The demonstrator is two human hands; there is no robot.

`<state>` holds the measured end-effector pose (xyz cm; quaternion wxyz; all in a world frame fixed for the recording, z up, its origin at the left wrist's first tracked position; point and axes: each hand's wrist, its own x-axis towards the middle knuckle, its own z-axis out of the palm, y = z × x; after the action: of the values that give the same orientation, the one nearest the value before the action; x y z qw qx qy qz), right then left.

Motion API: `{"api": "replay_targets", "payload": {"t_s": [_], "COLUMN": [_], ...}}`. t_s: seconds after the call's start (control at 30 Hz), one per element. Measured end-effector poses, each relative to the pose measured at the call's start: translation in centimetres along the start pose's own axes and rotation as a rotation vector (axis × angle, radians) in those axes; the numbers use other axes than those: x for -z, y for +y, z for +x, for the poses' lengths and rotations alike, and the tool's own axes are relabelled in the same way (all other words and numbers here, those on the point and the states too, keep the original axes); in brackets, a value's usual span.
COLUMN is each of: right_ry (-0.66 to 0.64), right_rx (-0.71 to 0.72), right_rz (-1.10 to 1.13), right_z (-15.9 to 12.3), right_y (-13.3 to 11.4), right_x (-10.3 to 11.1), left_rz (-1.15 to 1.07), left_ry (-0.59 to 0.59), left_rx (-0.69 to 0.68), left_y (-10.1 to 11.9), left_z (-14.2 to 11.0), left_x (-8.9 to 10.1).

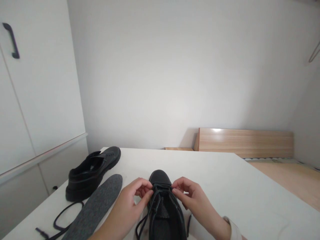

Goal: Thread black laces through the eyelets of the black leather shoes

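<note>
A black lace-up shoe (pixel 159 176) stands on the white table in front of me, toe pointing away and its opening toward me. A black shoelace (pixel 142 224) crosses its front, with loose lengths hanging at both sides. My left hand (pixel 133 200) is closed in a pinch on the lace at the left eyelet edge. On the opposite edge, my right hand (pixel 191 196) pinches the lace between thumb and fingers. The fingertips hide the exact spots they grip.
A second black shoe (pixel 87 173) rests on the table (pixel 215 170) at the left. Beside it lie a grey felt insole (pixel 100 203) and another black lace (pixel 57 220). A white cabinet (pixel 42 93) borders the left side; a wooden headboard (pixel 245 143) stands beyond.
</note>
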<state>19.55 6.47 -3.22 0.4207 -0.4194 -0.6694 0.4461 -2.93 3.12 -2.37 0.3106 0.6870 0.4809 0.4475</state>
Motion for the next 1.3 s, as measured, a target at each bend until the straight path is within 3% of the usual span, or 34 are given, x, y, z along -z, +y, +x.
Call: {"api": "replay_targets", "payload": {"t_s": [0.47, 0.63, 0.93, 1.13, 1.3], "right_ry": [0.052, 0.083, 0.007, 0.086, 0.073], "right_rx": [0.093, 0.109, 0.063, 0.068, 0.039], "right_rz": [0.062, 0.076, 0.333, 0.533, 0.678], "right_z": [-0.6, -0.8, -0.9, -0.9, -1.0], "right_y": [-0.8, -1.2, -1.2, -1.5, -2.1], "right_x": [-0.5, -0.8, -0.4, -0.1, -0.2], "left_rz": [0.112, 0.093, 0.099, -0.114, -0.409], "left_ry": [-0.054, -0.094, -0.105, -0.031, -0.015], "left_rx": [-0.171, -0.129, -0.079, -0.005, 0.085], "left_y": [0.9, 1.1, 1.2, 1.3, 1.2], "left_z": [-0.4, -0.8, -0.5, -0.5, -0.3], "left_x": [0.2, 0.1, -0.1, 0.5, 1.1]}}
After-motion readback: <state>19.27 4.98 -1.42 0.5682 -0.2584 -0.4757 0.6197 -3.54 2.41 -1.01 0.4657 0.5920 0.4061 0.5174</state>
